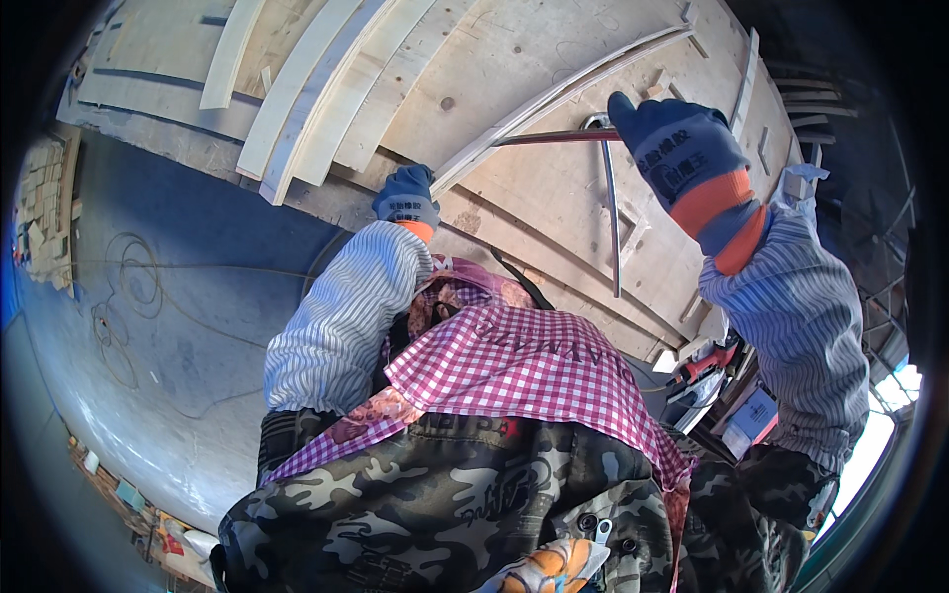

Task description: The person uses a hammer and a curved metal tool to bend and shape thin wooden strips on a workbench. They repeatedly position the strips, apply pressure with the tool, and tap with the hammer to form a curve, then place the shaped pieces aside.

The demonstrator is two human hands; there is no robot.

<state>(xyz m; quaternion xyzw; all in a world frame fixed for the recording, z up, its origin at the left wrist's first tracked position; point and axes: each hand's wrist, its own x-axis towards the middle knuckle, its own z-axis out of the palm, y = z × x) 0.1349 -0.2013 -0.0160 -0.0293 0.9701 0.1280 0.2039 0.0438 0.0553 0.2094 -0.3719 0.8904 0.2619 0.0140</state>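
My left hand (pixel 406 195), in a dark blue glove with an orange cuff, is closed at the near end of a long curved wooden strip (pixel 563 91). That strip arcs away to the far right over a plywood surface (pixel 450 54). My right hand (pixel 685 148), gloved alike, is closed around a thin dark-red bar (pixel 559 137). The bar's left tip reaches the curved strip; I cannot tell its kind. Just beneath the bar, a slim metal rod with a hooked top (pixel 611 212) lies on the plywood, its hook close to my right fingers.
Several pale curved wood strips (pixel 326 94) lie at the left of the plywood. Small wood blocks (pixel 660 84) sit beyond my right hand. A red-handled tool (pixel 704 366) and a box (pixel 753 420) are at the lower right. Thin hose (pixel 148 262) snakes over the floor at left.
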